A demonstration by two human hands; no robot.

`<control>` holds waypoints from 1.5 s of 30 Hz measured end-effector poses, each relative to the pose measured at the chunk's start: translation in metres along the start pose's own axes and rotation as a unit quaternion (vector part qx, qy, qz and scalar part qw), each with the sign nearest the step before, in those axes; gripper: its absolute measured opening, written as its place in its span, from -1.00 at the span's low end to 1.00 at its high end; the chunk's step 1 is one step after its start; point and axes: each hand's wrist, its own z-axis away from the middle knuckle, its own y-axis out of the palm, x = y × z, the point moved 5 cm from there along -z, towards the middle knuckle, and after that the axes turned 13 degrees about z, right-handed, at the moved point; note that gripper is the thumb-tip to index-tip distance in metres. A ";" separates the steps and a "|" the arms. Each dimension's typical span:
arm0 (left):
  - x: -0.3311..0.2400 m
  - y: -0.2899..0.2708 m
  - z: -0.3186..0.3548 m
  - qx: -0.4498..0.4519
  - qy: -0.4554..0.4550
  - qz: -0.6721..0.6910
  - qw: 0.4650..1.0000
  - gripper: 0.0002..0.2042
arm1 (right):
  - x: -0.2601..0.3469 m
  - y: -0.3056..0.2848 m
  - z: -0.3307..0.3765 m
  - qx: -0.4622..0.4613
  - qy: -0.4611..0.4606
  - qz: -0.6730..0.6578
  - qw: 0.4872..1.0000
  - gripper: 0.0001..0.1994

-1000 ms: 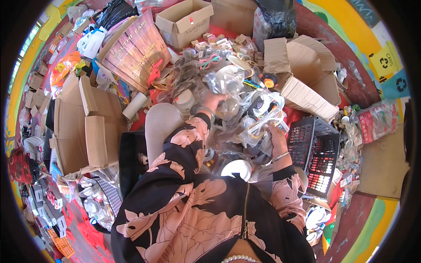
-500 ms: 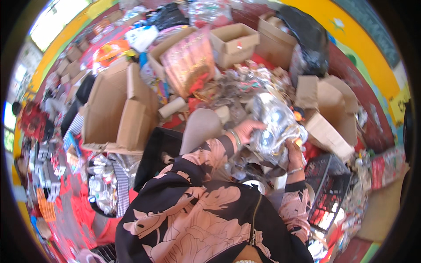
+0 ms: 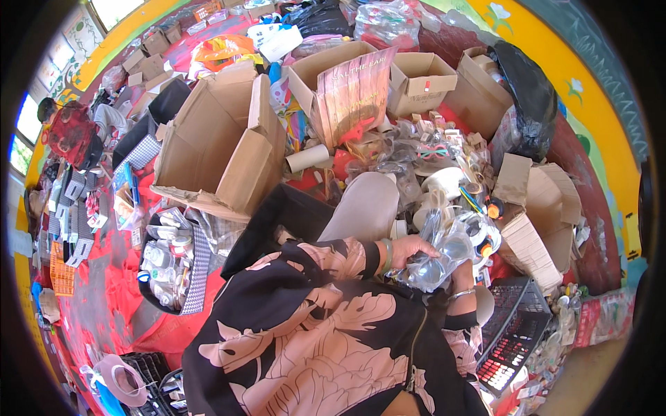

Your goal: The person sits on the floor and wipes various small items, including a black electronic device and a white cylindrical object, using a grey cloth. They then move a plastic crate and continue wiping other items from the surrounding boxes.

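Note:
A crumpled clear plastic bag is held up close in front of my body. My left hand pinches its left side, fingers closed on the film. On the other side my right hand is closed at the bag's edge, its fingers partly hidden by shiny plastic. Just beyond the bag, a white round tub-like thing sits in a heap of mixed plastic scraps. A small orange-capped piece lies right of the bag.
Open cardboard boxes stand left and right. A black crate is by my right arm, a black bin by my left. A checked basket holds plastic containers. Another person sits far left.
Both hands have drawn the plastic nearer my body, and it looks less bulky. The white round tub-like thing behind it now shows. My view has swung a little to the left.

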 end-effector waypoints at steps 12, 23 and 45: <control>-0.007 0.036 0.003 0.053 0.187 -0.124 0.973 -0.55 | 0.040 -0.009 0.056 0.092 0.017 -0.088 0.992 -0.37; 0.010 0.054 0.006 0.092 0.099 -0.135 0.982 -0.57 | 0.040 -0.014 0.064 0.068 0.092 -0.072 0.991 -0.38; -0.060 0.102 -0.035 0.045 0.284 -0.351 0.891 -0.40 | -0.006 -0.035 -0.003 0.006 0.114 -0.421 0.900 -0.49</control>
